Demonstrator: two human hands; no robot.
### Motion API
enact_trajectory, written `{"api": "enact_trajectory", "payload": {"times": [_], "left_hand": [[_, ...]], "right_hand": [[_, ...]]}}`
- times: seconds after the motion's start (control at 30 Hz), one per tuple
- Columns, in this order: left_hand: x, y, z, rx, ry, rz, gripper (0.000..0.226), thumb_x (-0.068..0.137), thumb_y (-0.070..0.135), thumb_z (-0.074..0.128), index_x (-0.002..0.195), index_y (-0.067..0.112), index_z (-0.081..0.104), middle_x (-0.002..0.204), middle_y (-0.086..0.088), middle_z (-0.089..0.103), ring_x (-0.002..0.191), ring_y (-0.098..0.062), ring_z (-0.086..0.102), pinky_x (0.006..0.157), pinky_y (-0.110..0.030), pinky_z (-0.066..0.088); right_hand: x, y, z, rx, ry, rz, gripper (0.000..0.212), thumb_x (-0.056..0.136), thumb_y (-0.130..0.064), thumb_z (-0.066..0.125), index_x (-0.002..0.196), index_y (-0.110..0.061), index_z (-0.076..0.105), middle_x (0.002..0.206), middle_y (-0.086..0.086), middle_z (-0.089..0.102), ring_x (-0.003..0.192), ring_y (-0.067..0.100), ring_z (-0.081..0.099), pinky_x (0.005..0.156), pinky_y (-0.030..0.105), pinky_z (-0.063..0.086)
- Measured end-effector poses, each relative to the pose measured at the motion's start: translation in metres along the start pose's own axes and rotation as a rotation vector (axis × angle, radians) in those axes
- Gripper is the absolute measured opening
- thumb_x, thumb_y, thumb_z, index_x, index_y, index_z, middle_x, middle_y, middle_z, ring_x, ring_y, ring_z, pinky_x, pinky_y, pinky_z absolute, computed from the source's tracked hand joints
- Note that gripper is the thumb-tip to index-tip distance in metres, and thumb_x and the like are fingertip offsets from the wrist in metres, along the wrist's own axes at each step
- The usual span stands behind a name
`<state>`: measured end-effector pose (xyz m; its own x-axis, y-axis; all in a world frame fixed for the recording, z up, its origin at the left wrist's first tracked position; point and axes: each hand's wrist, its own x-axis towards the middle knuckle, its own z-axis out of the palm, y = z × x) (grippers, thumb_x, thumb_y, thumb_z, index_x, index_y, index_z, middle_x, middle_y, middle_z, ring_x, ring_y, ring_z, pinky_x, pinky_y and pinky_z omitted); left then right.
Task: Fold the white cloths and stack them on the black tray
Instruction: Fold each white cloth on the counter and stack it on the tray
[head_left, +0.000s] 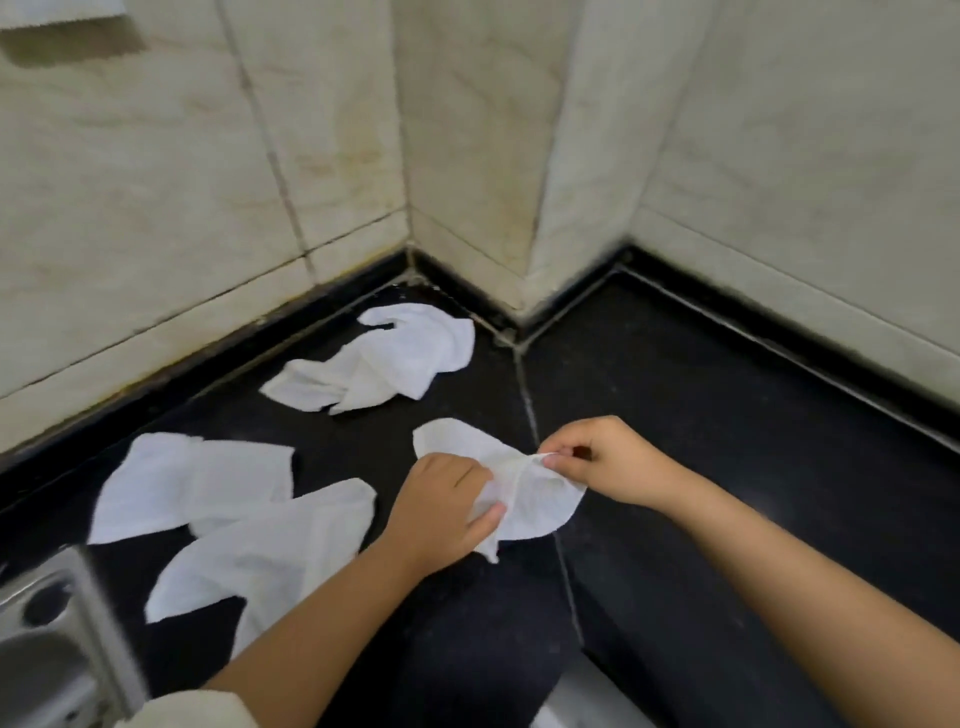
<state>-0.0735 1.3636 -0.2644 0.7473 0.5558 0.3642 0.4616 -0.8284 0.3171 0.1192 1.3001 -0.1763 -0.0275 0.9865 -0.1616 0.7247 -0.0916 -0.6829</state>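
Both my hands hold one small white cloth (535, 499) just above the black counter (701, 415). My left hand (447, 506) grips its lower left edge between thumb and fingers. My right hand (597, 457) pinches its upper corner. A crumpled white cloth (384, 366) lies near the wall corner at the back. Two more white cloths lie flat to the left, one (192, 483) farther back and one (270, 556) nearer, which my left forearm partly covers. No black tray is in view.
Cream marble walls (208, 182) enclose the counter at the back and jut out in a corner (524, 291). A steel sink (47, 634) sits at the lower left edge. A pale object (587, 696) shows at the bottom edge.
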Motion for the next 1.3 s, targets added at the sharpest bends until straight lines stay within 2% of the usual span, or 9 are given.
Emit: {"api": "enact_trajectory", "payload": {"times": [0.13, 0.4, 0.5, 0.67, 0.8, 0.87, 1.0, 1.13, 1.3], "left_hand": [[0.026, 0.050, 0.021, -0.053, -0.039, 0.090, 0.031, 0.074, 0.040, 0.054, 0.066, 0.014, 0.068, 0.062, 0.001, 0.065, 0.056, -0.018, 0.062, 0.065, -0.025, 0.038], [0.089, 0.172, 0.058, -0.116, -0.141, 0.254, 0.049, 0.077, 0.062, 0.043, 0.062, 0.021, 0.065, 0.057, 0.010, 0.062, 0.053, -0.009, 0.059, 0.058, -0.024, 0.045], [0.113, 0.215, 0.069, -0.126, -0.152, 0.269, 0.039, 0.076, 0.051, 0.047, 0.059, 0.021, 0.065, 0.055, 0.009, 0.062, 0.051, -0.008, 0.058, 0.054, -0.026, 0.048], [0.154, 0.260, 0.089, 0.002, -0.233, 0.227, 0.022, 0.066, 0.019, 0.043, 0.047, 0.015, 0.053, 0.049, 0.003, 0.053, 0.045, -0.015, 0.052, 0.045, -0.025, 0.037], [0.182, 0.269, 0.103, 0.010, -0.292, 0.096, 0.017, 0.083, 0.007, 0.048, 0.079, 0.004, 0.065, 0.079, -0.007, 0.056, 0.079, -0.025, 0.054, 0.063, -0.030, 0.034], [0.196, 0.276, 0.104, -0.126, -0.343, 0.038, 0.019, 0.085, 0.006, 0.048, 0.087, 0.005, 0.066, 0.081, -0.004, 0.052, 0.082, -0.022, 0.051, 0.062, -0.026, 0.034], [0.230, 0.291, 0.095, -0.497, -0.393, -0.057, 0.034, 0.088, 0.000, 0.045, 0.118, 0.010, 0.058, 0.094, -0.003, 0.060, 0.091, -0.021, 0.057, 0.070, -0.022, 0.042], [0.250, 0.297, 0.085, -0.463, -0.293, 0.181, 0.033, 0.092, 0.010, 0.042, 0.121, 0.007, 0.058, 0.115, -0.007, 0.064, 0.106, -0.022, 0.057, 0.088, -0.027, 0.042], [0.212, 0.273, 0.110, -0.248, -0.593, 0.440, 0.034, 0.079, 0.003, 0.038, 0.091, 0.002, 0.070, 0.095, -0.013, 0.071, 0.090, -0.032, 0.063, 0.082, -0.033, 0.047]], "right_hand": [[-0.059, 0.022, -0.033, 0.085, 0.052, 0.143, 0.014, 0.088, -0.016, 0.059, 0.081, -0.022, 0.070, 0.077, 0.006, 0.066, 0.073, 0.017, 0.058, 0.070, 0.030, 0.049], [-0.153, 0.078, -0.092, 0.076, 0.045, 0.343, 0.021, 0.092, -0.013, 0.050, 0.101, -0.009, 0.070, 0.105, 0.003, 0.070, 0.097, 0.016, 0.063, 0.086, 0.027, 0.049], [-0.180, 0.101, -0.113, 0.063, 0.056, 0.362, 0.022, 0.092, -0.012, 0.049, 0.101, -0.009, 0.069, 0.104, 0.005, 0.070, 0.097, 0.020, 0.063, 0.087, 0.031, 0.049], [-0.220, 0.139, -0.144, -0.002, 0.165, 0.404, 0.022, 0.093, -0.014, 0.047, 0.100, -0.010, 0.069, 0.102, 0.004, 0.070, 0.084, 0.010, 0.057, 0.069, 0.014, 0.043], [-0.250, 0.165, -0.167, -0.038, 0.231, 0.455, 0.019, 0.090, -0.010, 0.050, 0.097, -0.011, 0.068, 0.091, 0.000, 0.062, 0.087, 0.020, 0.057, 0.078, 0.030, 0.046], [-0.258, 0.175, -0.178, -0.071, 0.306, 0.469, 0.019, 0.089, -0.008, 0.050, 0.097, -0.009, 0.067, 0.084, -0.004, 0.053, 0.082, 0.016, 0.052, 0.071, 0.023, 0.041], [-0.264, 0.187, -0.198, -0.090, 0.707, 0.454, 0.018, 0.089, -0.006, 0.052, 0.095, -0.004, 0.068, 0.085, 0.001, 0.053, 0.082, 0.013, 0.049, 0.062, 0.018, 0.031], [-0.280, 0.187, -0.199, -0.181, 0.938, 0.329, 0.016, 0.087, -0.010, 0.055, 0.086, -0.002, 0.070, 0.077, 0.005, 0.059, 0.076, 0.014, 0.051, 0.062, 0.014, 0.034], [-0.300, 0.207, -0.118, -0.305, 0.680, 0.343, 0.029, 0.081, -0.025, 0.044, 0.076, -0.009, 0.068, 0.068, 0.007, 0.062, 0.067, 0.014, 0.055, 0.062, 0.022, 0.042]]}}
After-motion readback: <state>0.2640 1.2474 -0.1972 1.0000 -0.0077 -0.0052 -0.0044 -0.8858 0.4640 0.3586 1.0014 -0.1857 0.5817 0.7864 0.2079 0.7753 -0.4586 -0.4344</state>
